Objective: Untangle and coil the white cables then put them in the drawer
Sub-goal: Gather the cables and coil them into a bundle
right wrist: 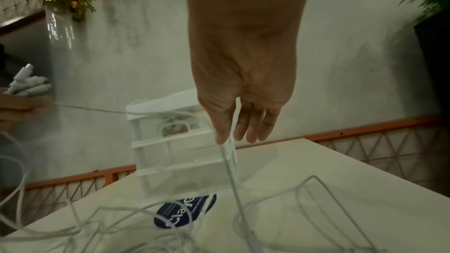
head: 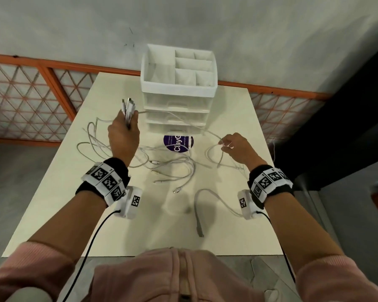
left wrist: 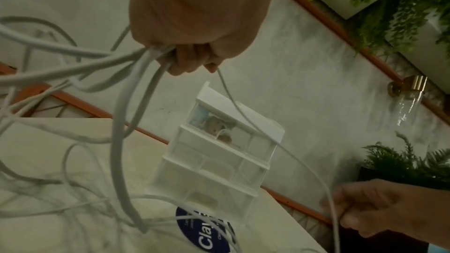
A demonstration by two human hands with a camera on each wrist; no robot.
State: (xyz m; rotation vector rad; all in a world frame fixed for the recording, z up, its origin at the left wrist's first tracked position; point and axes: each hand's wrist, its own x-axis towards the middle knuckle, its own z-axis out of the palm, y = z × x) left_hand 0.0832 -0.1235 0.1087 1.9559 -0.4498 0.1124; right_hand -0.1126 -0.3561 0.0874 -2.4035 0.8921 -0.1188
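The left hand [head: 123, 136] is up off the table, fist wrapped tight around a bundle of cable ends [head: 128, 110], the connectors poking out of the top of the grip just to the left of the drawer unit [head: 178, 92], and from the left wrist view you can see thick white strands spilling out beneath the curled fingers [left wrist: 187, 61]. One thin cable [head: 183, 119] runs from that fist across the front of the drawer unit to the right hand [head: 235, 149], which pinches it between thumb and fingertips to the right of the drawers. Below both hands, the white cables [head: 172, 168] lie in a loose tangle on the pale table [head: 52, 214] in front of the drawer unit, partly over a round blue sticker [head: 178, 143]. Another short cable [head: 205, 205] curls apart from the tangle, nearer the person. All the drawers look closed
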